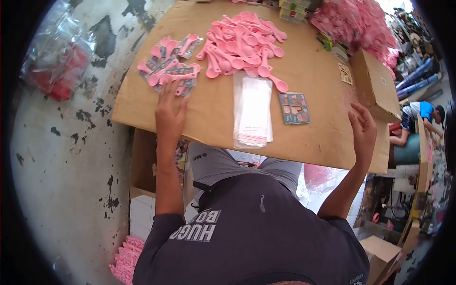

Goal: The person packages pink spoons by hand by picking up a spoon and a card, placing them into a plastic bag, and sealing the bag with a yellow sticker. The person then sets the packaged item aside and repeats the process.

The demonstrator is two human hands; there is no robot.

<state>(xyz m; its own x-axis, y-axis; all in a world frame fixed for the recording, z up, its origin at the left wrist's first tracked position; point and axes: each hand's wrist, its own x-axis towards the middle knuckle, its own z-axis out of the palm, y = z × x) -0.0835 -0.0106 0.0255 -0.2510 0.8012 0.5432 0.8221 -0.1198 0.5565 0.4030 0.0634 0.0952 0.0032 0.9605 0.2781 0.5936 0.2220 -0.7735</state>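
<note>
My left hand (171,108) reaches over the table's left side, fingers stretched out at the near edge of a small heap of bagged pink spoons (183,71) with printed cards. The fingertips seem to touch the nearest packet. My right hand (364,129) hovers by the table's right edge, fingers loosely bent and apart, with nothing in it. Between the hands lies a stack of clear plastic bags (254,109). Just right of it is a small stack of printed cards (294,108). A large pile of loose pink spoons (244,42) sits behind the bags.
The table (213,114) is covered in brown cardboard. A cardboard box (375,85) stands at its right edge, with a big bag of pink pieces (354,23) behind. Plastic bags (59,57) hang on the left wall. Another person (420,116) works at far right.
</note>
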